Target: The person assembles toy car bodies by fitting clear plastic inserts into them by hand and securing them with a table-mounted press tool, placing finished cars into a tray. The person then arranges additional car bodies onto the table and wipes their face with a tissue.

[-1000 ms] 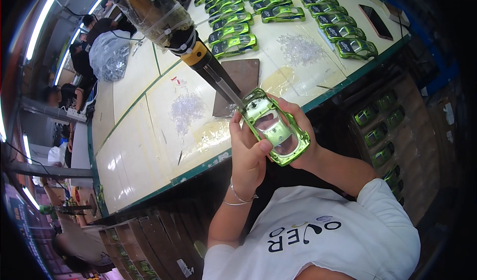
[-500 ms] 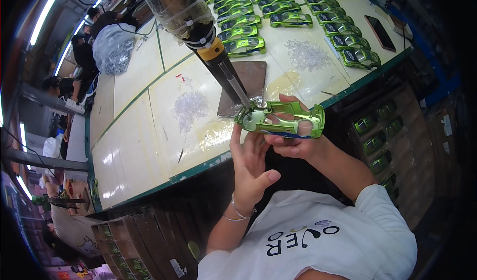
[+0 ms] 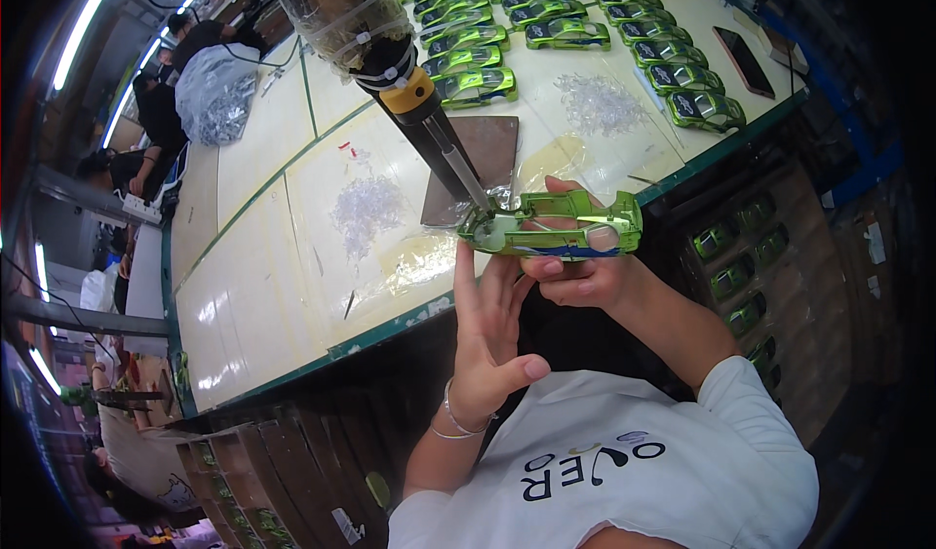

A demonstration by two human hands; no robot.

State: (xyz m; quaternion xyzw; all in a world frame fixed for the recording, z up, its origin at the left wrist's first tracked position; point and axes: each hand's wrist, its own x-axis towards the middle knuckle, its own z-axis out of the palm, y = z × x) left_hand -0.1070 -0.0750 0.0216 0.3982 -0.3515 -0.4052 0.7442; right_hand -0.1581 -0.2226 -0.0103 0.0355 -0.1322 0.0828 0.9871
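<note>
A shiny green toy car body shell (image 3: 570,242), turned with its hollow inside facing up, lies in my right hand (image 3: 590,281). My right fingers wrap round its far side and the thumb presses the near side. My left hand (image 3: 487,325) is beneath the shell's left end; its fingers stretch up against the rim and its thumb points out to the right. Above that end stands a tilted tool (image 3: 434,125) with a yellow collar and a metal rod. The rod's tip reaches into the shell's left end; the exact contact point is hard to see.
Rows of green car shells (image 3: 565,34) stand on the white table (image 3: 253,286). Two heaps of small clear plastic pieces (image 3: 366,208) and a brown board (image 3: 492,154) lie nearer. A phone (image 3: 743,61) rests at the right. Trays of shells (image 3: 736,276) sit below.
The shell has tilted slightly in my right hand, showing more of its blue-marked near side. The tool's tip stays at its left end. My left hand has barely moved.
</note>
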